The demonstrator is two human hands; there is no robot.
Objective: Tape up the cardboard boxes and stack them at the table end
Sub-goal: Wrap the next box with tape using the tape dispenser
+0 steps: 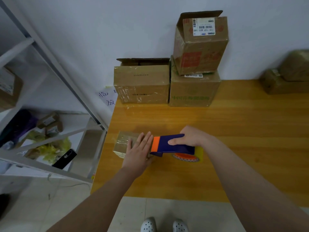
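- The left hand (138,152) lies flat on top of the small cardboard box (122,144), fingers straight and close together. It's pressing down, not grabbing.
- That small box sits on the near half of the wooden surface (234,139), close to its left edge and well apart from the other boxes. The part you can see looks shiny with clear tape.
- The right hand (192,137) has its fingers curled round the blue body of the tape dispenser (168,144), with the thumb along the near side.
- The dispenser's orange front end is right up against the left hand's fingertips, at the right end of the small box.
- The yellowish tape roll (189,157) hangs under the back of the dispenser. Can't tell if it's touching the surface.
- At the far end by the wall there's a NEW PAGE box (142,84) with its back flap up. A green-print box (194,92) sits right against it on the right.
- A labelled box (200,47) sits tilted on top of the green-print one, top flap open.
- Far right are a couple more brown boxes (282,77), too blurry to say much.
- Left of the surface is a white metal shelf (41,47) holding a black phone (64,159) and a yellow bag (53,148).
- White clogs (164,225) show on the tiled floor at the bottom.
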